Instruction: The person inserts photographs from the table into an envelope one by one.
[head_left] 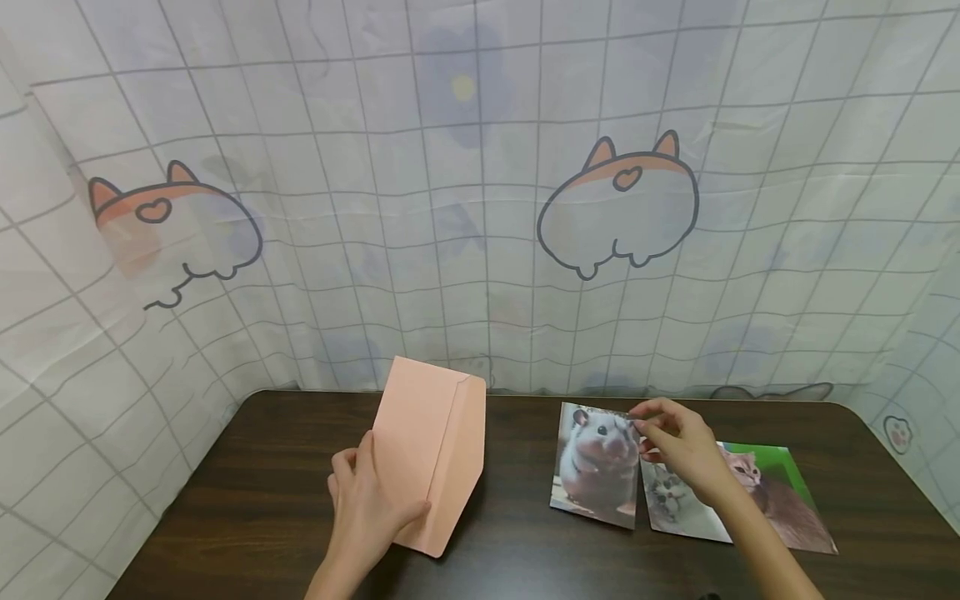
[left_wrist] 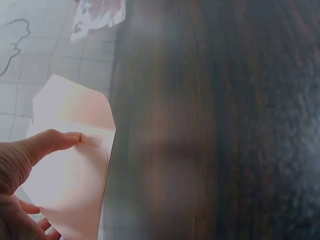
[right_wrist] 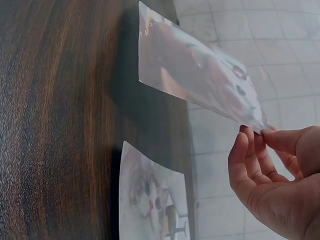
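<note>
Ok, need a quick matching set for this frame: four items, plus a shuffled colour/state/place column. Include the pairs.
Items
1. envelope
2. hamster photo
3. tabletop
4. cat photo with green background

Descriptions
A. dark brown, with wood grain
B. pinched at its edge by the right hand
C. lying to the right of the hamster photo
D. pink, held in the left hand

Pairs: 1-D, 2-B, 3-A, 4-C
</note>
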